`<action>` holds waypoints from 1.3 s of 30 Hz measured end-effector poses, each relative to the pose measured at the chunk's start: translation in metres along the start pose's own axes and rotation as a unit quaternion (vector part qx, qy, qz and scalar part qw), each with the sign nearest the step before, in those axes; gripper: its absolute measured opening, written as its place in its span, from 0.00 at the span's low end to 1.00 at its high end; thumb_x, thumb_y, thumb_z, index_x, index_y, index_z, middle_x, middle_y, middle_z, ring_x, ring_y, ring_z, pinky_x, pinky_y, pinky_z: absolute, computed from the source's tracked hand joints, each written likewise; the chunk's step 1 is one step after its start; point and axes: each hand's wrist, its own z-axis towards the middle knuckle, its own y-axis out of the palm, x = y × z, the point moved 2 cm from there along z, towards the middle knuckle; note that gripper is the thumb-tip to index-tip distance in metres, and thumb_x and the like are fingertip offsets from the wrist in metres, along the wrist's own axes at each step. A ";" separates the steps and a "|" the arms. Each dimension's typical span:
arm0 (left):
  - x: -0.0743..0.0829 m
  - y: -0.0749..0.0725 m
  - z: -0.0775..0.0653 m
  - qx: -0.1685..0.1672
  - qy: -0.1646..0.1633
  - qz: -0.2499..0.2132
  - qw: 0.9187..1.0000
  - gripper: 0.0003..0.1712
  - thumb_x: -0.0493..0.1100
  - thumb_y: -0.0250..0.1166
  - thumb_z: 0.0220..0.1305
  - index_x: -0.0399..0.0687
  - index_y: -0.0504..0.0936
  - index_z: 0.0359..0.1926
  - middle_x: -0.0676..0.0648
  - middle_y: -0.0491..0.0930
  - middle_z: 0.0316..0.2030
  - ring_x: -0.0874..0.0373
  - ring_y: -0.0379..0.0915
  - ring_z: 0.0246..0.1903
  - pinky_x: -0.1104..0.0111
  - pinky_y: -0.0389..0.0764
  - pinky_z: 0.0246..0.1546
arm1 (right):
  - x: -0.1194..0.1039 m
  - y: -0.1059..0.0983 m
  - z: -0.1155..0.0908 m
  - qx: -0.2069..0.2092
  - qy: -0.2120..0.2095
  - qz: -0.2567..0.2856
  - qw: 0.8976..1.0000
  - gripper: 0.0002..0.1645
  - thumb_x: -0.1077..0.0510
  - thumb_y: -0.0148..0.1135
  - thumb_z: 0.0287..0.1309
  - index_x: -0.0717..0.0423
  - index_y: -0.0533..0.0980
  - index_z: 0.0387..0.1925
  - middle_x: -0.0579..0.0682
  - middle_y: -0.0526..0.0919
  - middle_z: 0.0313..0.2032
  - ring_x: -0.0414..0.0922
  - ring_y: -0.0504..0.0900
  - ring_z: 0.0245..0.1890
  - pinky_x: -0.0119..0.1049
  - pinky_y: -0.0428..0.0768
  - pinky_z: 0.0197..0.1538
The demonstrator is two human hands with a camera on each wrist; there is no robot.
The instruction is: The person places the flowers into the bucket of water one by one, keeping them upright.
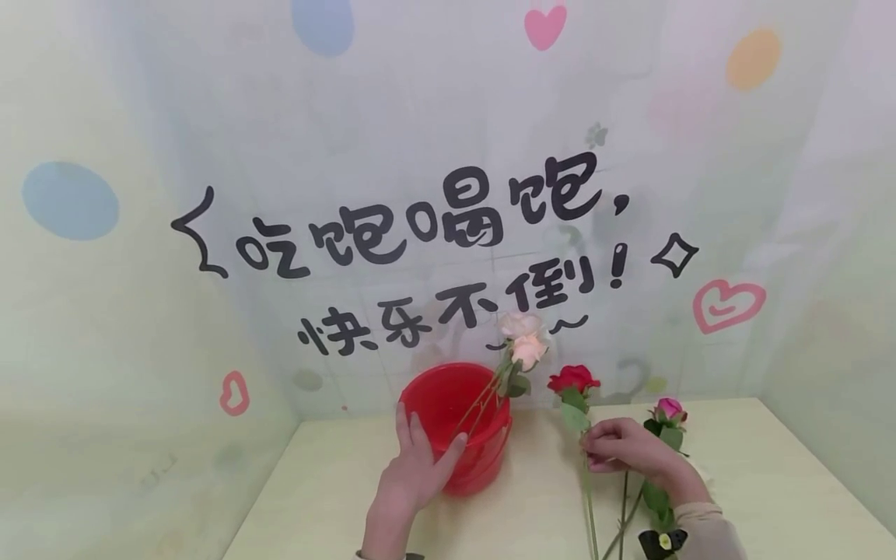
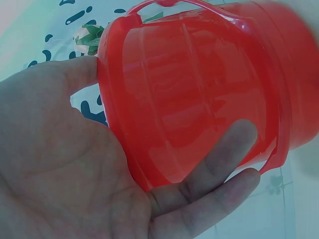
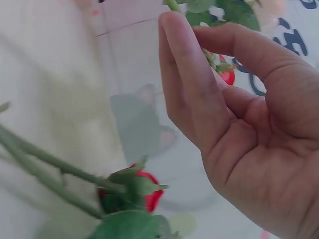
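Gripping the rim of the red plastic bucket [image 1: 458, 435] at bench [image 1: 336, 498] centre, left hand [image 1: 414, 470] wraps its near wall; pale peach rose [image 1: 523, 341] leans out at 1 o'clock. Right hand [image 1: 623, 451], at 3 o'clock of the bucket, pinches the red rose's green stem [image 1: 586, 474]; pink rosebud [image 1: 670, 409] just beside.

Left wrist: left hand [image 2: 99, 169] fingers curled round bucket [image 2: 199, 99].

Right wrist: right hand [image 3: 239, 114] fingertips pressed on stem [image 3: 212, 57].
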 end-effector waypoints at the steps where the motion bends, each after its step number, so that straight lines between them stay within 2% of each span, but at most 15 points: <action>1: 0.000 0.000 0.000 0.000 0.000 0.001 1.000 0.68 0.67 0.70 0.62 0.30 0.42 0.82 0.30 0.57 0.74 0.49 0.81 0.33 0.49 0.90 0.36 | -0.003 -0.001 -0.001 0.010 -0.002 0.000 1.000 0.20 0.61 0.61 0.75 0.78 0.76 0.54 0.57 0.88 0.43 0.45 0.88 0.41 0.42 0.89 0.49; 7: -0.002 0.001 0.000 -0.001 0.001 0.003 1.000 0.68 0.67 0.70 0.62 0.30 0.42 0.82 0.30 0.56 0.74 0.48 0.81 0.35 0.48 0.89 0.37 | -0.021 -0.005 -0.012 0.090 -0.024 -0.017 0.995 0.22 0.61 0.62 0.75 0.80 0.74 0.56 0.57 0.88 0.44 0.46 0.89 0.41 0.43 0.89 0.48; 14: -0.001 0.000 0.000 0.003 0.011 0.000 1.000 0.68 0.67 0.70 0.62 0.30 0.42 0.82 0.30 0.55 0.75 0.49 0.81 0.34 0.48 0.90 0.37 | -0.041 -0.008 -0.019 0.189 -0.040 -0.027 0.981 0.25 0.60 0.62 0.76 0.80 0.71 0.60 0.62 0.87 0.46 0.44 0.90 0.39 0.39 0.89 0.47; 17: -0.001 -0.001 0.000 0.005 0.013 -0.001 1.000 0.68 0.67 0.69 0.62 0.30 0.42 0.82 0.30 0.56 0.75 0.48 0.81 0.35 0.48 0.90 0.37 | -0.051 -0.008 -0.020 0.216 -0.049 -0.026 0.975 0.26 0.59 0.61 0.76 0.79 0.70 0.62 0.60 0.87 0.45 0.43 0.90 0.40 0.37 0.88 0.47; 24: 0.001 -0.003 0.000 0.009 0.015 -0.005 1.000 0.68 0.67 0.69 0.62 0.30 0.42 0.82 0.30 0.57 0.74 0.49 0.82 0.35 0.49 0.90 0.37 | -0.091 -0.011 -0.023 0.217 -0.122 0.004 0.968 0.25 0.56 0.61 0.77 0.74 0.72 0.61 0.46 0.89 0.42 0.40 0.91 0.40 0.30 0.86 0.50; 30: 0.001 -0.004 -0.001 0.011 0.022 -0.003 1.000 0.68 0.68 0.68 0.63 0.29 0.42 0.81 0.29 0.59 0.73 0.51 0.80 0.29 0.50 0.89 0.33 | -0.126 -0.009 -0.019 0.220 -0.183 0.048 0.957 0.16 0.56 0.65 0.74 0.64 0.78 0.55 0.45 0.89 0.42 0.40 0.91 0.42 0.32 0.86 0.50; 34: 0.001 -0.003 -0.002 0.008 0.018 -0.007 1.000 0.68 0.67 0.68 0.64 0.29 0.41 0.81 0.29 0.62 0.71 0.52 0.78 0.26 0.51 0.89 0.32 | -0.140 -0.007 -0.016 0.231 -0.198 0.056 0.951 0.15 0.55 0.66 0.73 0.61 0.79 0.53 0.45 0.90 0.42 0.40 0.91 0.41 0.32 0.86 0.49; 39: -0.001 0.000 -0.003 0.007 0.008 -0.003 1.000 0.69 0.68 0.68 0.64 0.30 0.40 0.82 0.30 0.66 0.69 0.52 0.79 0.28 0.50 0.89 0.33 | -0.152 -0.003 -0.013 0.240 -0.195 0.044 0.950 0.17 0.53 0.67 0.73 0.59 0.79 0.54 0.45 0.89 0.42 0.39 0.91 0.42 0.31 0.85 0.50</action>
